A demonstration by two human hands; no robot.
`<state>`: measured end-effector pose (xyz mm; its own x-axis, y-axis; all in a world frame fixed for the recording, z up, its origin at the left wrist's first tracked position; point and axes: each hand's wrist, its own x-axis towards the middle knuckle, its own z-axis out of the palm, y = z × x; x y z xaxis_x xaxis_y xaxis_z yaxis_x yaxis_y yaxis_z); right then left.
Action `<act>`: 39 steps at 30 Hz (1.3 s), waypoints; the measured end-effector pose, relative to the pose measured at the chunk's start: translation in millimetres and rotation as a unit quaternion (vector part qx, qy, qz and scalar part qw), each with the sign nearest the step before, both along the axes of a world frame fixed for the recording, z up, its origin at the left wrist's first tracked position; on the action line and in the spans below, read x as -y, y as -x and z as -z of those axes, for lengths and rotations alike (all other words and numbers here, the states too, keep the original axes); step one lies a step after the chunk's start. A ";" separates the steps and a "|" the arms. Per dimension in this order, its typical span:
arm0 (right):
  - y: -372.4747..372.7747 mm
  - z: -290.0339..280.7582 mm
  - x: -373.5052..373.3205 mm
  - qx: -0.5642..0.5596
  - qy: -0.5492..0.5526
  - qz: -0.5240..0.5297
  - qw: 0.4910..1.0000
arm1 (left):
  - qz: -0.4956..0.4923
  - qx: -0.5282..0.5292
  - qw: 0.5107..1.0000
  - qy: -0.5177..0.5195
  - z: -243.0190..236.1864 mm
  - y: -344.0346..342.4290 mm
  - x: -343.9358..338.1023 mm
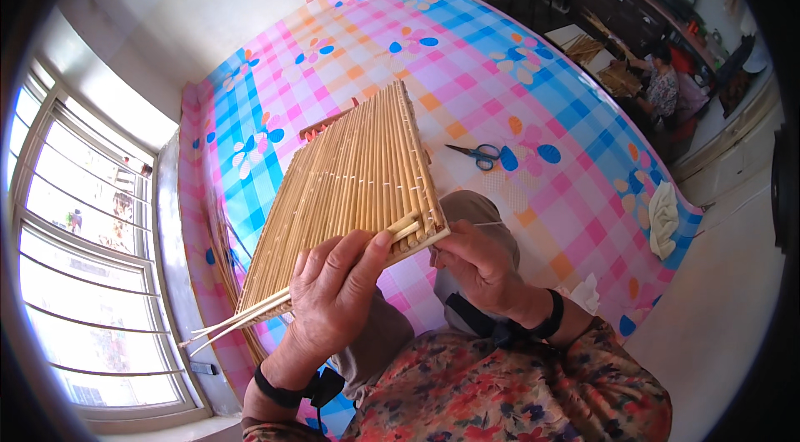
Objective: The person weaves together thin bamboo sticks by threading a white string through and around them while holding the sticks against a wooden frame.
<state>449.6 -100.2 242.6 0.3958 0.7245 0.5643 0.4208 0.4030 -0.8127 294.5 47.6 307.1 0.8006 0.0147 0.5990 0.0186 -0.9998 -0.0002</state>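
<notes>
A panel of thin tan reed sticks [342,167], bound with rows of pale stitching, is tilted up in front of me. My left hand [333,282] is closed around a few loose pale reed strips [250,313] at the panel's near edge; their long ends stick out to the left and short ends show by the thumb. At the panel's near right corner, my right hand [483,265] pinches the edge, its fingertips partly hidden. A thin pale thread [492,224] seems to run right from that corner. Scissors with dark blue handles [483,159] lie beyond my knee.
A checked, flowered plastic sheet [533,192] covers the broad surface. Behind the panel a brown-edged item with red [315,134] partly shows. Long reeds [225,275] lie beside the barred window [92,275]. White cloth [663,221] rests at right; another person [662,84] sits beyond.
</notes>
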 end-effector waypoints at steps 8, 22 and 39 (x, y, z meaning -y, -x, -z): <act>-1.8 9.4 -5.8 0.026 -0.024 0.019 0.999 | -0.004 -0.001 1.000 0.008 -1.8 -0.6 1.5; 4.6 1.8 -24.7 0.072 -0.135 0.104 0.983 | 0.003 0.024 1.000 0.014 -0.2 -0.4 1.6; 5.9 0.2 -26.2 0.030 -0.114 0.053 0.992 | 0.011 0.042 0.998 0.035 2.7 2.0 -0.3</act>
